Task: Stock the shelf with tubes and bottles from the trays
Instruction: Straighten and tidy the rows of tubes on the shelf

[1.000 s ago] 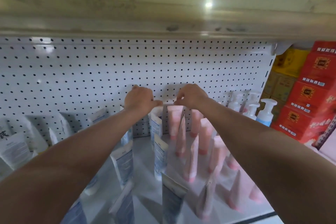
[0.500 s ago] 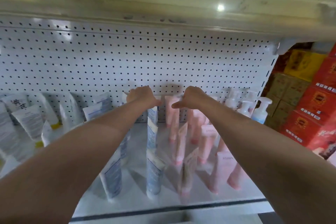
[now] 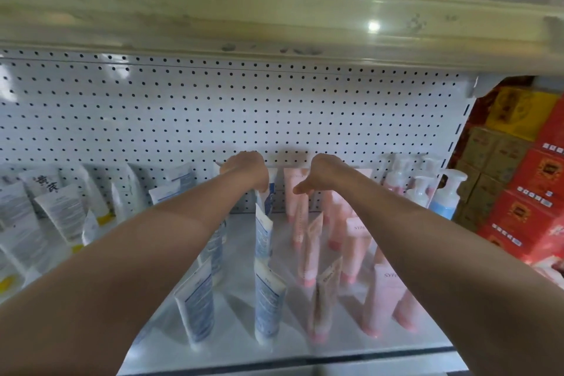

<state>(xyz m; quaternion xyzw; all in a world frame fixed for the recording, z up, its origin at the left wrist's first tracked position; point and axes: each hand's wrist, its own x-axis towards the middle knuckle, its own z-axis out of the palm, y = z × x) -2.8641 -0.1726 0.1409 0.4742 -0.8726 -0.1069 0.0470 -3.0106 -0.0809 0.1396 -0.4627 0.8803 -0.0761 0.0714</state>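
Two bare arms reach deep into the shelf [image 3: 232, 342], up to the pegboard [image 3: 213, 113] at its back. Against the pegboard, the left hand [image 3: 247, 169] has its fingers curled over the top of a blue-white tube [image 3: 268, 195]. Just right of this tube, the right hand [image 3: 323, 172] grips the rearmost pink tube [image 3: 294, 192]. More pink tubes [image 3: 354, 250] stand in rows before the pegboard, and pump bottles [image 3: 445, 195] stand at its right end.

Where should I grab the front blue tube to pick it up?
Probably around the middle of the front blue tube, coming from the front of the shelf. It stands on its cap with the flat sealed end up, and that broad face looks towards you. Fingers can wrap its narrow sides; the pink tubes stand close on its right.
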